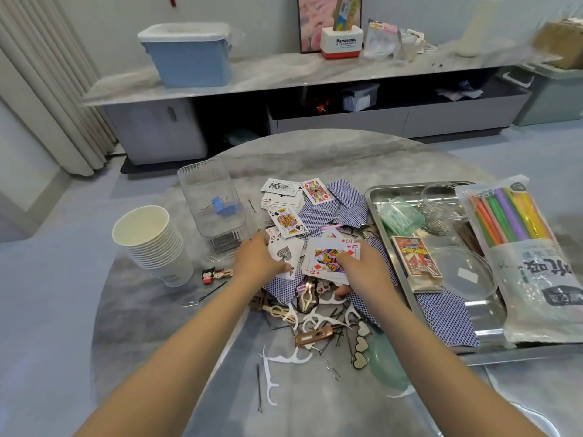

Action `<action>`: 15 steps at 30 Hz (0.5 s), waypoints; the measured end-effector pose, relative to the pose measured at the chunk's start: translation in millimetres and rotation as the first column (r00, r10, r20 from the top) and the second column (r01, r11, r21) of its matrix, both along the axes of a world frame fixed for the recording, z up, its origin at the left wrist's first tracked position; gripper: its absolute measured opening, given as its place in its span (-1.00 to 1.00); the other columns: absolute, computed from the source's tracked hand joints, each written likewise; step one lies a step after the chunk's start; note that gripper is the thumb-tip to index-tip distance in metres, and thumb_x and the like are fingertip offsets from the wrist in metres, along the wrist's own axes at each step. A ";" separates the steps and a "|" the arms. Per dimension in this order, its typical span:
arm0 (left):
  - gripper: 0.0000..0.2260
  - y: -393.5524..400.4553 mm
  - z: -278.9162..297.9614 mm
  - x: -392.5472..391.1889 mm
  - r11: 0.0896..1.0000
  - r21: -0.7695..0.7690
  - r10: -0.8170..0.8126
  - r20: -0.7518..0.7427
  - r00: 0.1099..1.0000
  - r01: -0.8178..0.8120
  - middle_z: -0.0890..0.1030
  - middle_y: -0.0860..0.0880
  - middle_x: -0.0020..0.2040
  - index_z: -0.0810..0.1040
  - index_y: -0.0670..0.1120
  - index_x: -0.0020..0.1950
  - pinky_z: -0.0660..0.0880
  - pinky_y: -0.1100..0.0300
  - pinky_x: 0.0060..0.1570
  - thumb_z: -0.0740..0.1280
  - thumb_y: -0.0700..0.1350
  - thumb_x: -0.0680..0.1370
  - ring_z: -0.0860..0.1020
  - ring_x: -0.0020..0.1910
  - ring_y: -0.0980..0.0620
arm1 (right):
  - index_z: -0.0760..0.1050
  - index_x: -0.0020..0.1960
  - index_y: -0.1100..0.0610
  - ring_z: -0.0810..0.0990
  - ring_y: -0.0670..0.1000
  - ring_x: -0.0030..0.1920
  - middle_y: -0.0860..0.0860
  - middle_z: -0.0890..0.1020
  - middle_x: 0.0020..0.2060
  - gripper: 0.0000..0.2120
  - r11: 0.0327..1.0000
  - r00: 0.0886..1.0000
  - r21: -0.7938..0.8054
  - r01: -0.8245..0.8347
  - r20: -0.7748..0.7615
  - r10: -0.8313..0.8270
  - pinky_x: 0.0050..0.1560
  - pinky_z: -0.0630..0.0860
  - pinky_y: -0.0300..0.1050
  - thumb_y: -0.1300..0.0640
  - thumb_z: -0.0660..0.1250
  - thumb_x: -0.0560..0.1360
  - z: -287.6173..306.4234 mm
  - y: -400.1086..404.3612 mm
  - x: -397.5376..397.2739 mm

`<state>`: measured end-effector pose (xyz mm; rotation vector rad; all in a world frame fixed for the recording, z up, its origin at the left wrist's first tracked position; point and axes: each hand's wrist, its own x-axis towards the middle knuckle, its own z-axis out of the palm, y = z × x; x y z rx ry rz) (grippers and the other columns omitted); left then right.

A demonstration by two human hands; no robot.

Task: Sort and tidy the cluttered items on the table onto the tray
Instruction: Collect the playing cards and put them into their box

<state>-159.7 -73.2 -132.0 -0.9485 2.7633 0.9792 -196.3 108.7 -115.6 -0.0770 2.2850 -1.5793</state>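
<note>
Cards (328,257), flat, glossy, under both hands.

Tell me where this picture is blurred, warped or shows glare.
Head view: the shelf bows with wide-angle distortion; the box at the far right edge is smeared; the metal tray shows bright reflections; the cards under both hands stay fairly sharp.

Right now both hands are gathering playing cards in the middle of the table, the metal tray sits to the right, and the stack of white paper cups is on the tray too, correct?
Not quite. In the head view the stack of white paper cups stands on the grey marble table, left of the cards, not on the metal tray. The rest holds: the left hand and right hand are on the playing cards, tray to the right.
</note>
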 end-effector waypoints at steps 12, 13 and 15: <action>-0.85 -24.6 40.8 2.4 0.990 0.110 -0.098 0.100 0.990 0.087 0.53 0.00 -0.24 0.46 -0.02 -0.23 0.50 0.19 -0.31 0.32 -0.10 0.53 0.51 -0.29 0.06 | 0.45 -0.13 -0.03 0.61 0.02 -0.30 -0.03 0.60 -0.15 -0.83 0.998 0.994 -0.024 -0.057 0.092 0.059 -0.55 0.48 -0.23 0.23 0.21 0.52 4.3 11.1 -13.3; -0.85 -26.4 44.5 3.0 0.992 0.058 -0.118 0.114 0.986 0.112 0.54 0.00 -0.24 0.48 -0.03 -0.24 0.44 0.23 -0.37 0.32 -0.09 0.53 0.49 -0.32 0.08 | 0.44 -0.12 -0.03 0.61 0.02 -0.28 -0.03 0.59 -0.15 -0.83 0.998 0.993 -0.033 -0.059 0.098 0.062 -0.54 0.48 -0.23 0.23 0.21 0.52 4.0 9.4 -12.2; -0.89 -29.0 51.4 4.0 0.991 -0.005 -0.131 0.099 0.986 0.132 0.56 -0.02 -0.20 0.54 -0.06 -0.17 0.35 0.24 -0.37 0.30 -0.09 0.54 0.47 -0.30 0.09 | 0.45 -0.15 -0.04 0.61 0.01 -0.27 -0.04 0.59 -0.17 -0.81 0.997 0.993 -0.040 -0.060 0.098 0.064 -0.55 0.48 -0.23 0.23 0.22 0.52 3.1 7.8 -10.5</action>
